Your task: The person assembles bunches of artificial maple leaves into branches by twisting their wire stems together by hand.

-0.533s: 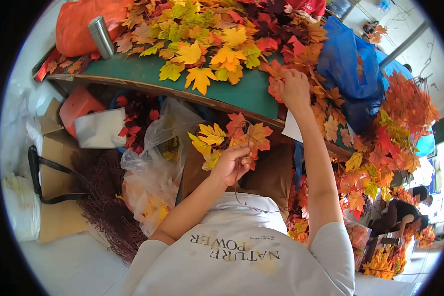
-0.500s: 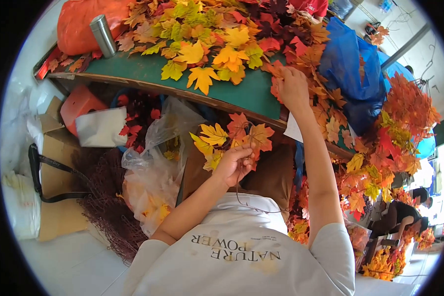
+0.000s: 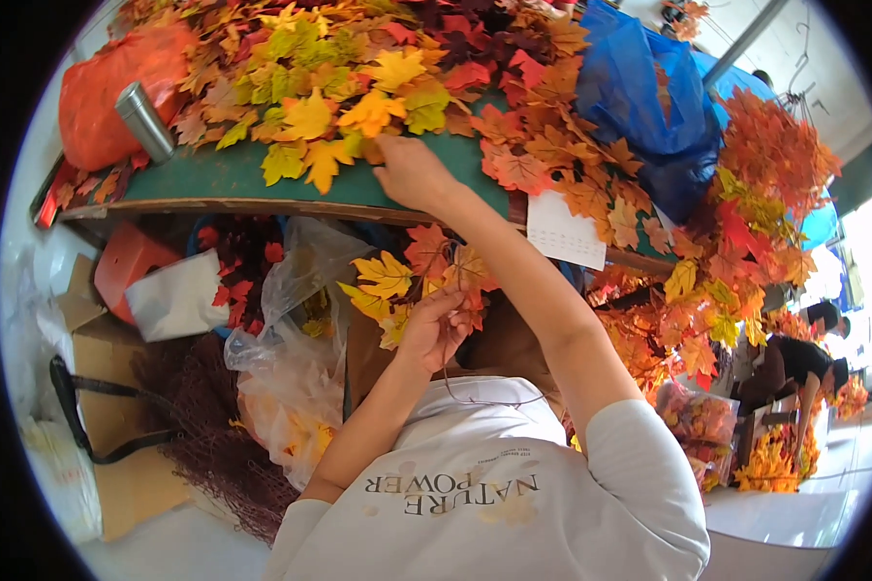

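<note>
Artificial maple leaves in yellow, orange and red form a sprig (image 3: 426,266) held by my left hand (image 3: 434,329), its fingers closed around the base. A thin brown stem (image 3: 484,400) trails from it across my lap. Over the green tabletop (image 3: 349,184), my right hand (image 3: 412,172) reaches forward to the edge of the yellow and orange leaves (image 3: 373,112). Its fingers are bent together at a leaf's edge, and what lies between the fingertips is hidden. Orange-red leaves (image 3: 515,167) lie to the right of that hand.
A steel flask (image 3: 145,121) and a red-orange bag (image 3: 116,92) stand at the table's left. Blue plastic bags (image 3: 649,97) and a white paper sheet (image 3: 564,230) are at the right. Clear bags (image 3: 286,373) and a cardboard box (image 3: 126,426) sit lower left. Other people (image 3: 804,363) work far right.
My right hand has moved left from the orange-red leaves to the yellow and orange ones. My left hand still holds the sprig. The whole view has shifted somewhat.
</note>
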### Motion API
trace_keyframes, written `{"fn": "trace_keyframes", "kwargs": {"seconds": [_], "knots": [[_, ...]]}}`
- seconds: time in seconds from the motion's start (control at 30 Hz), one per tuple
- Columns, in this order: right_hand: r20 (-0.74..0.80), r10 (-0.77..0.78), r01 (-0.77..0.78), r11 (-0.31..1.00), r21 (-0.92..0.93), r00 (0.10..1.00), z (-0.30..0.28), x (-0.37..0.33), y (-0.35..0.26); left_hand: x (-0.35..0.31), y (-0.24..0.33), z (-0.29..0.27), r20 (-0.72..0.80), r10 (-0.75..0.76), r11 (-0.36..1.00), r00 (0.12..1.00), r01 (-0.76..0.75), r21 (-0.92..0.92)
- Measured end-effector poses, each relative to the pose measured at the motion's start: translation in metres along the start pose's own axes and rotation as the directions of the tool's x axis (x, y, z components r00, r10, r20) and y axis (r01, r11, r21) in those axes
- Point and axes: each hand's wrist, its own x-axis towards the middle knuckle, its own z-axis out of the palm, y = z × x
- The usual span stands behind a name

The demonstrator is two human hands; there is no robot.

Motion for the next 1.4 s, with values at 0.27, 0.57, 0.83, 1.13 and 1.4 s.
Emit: {"fn": "trace_keyframes", "kwargs": {"seconds": [0.27,0.57,0.83,1.13,1.4], "knots": [[-0.530,-0.023,0.036,0.999,0.014,0.848,-0.047,0.017,-0.003,0.002,0.007,-0.005,-0.038,0.053,0.998,0.998,-0.052,0.025],[0.036,-0.456,0.400,0.738,-0.544,0.890,-0.040,0.140,0.036,-0.001,0.006,-0.008,-0.038,0.075,0.992,0.996,-0.070,0.105],[0.273,-0.186,0.325,0.674,-0.664,0.944,-0.068,0.144,0.040,0.001,0.020,-0.018,-0.094,0.115,0.990,0.989,-0.107,0.091],[0.318,-0.113,0.306,0.681,-0.665,0.942,-0.062,0.141,0.062,0.003,0.015,-0.018,-0.114,0.081,0.995,0.990,-0.074,0.071],[-0.299,-0.579,0.212,0.653,-0.727,0.758,-0.099,0.141,0.072,0.002,0.015,-0.016,-0.113,0.089,0.993,0.990,-0.080,0.087]]}}
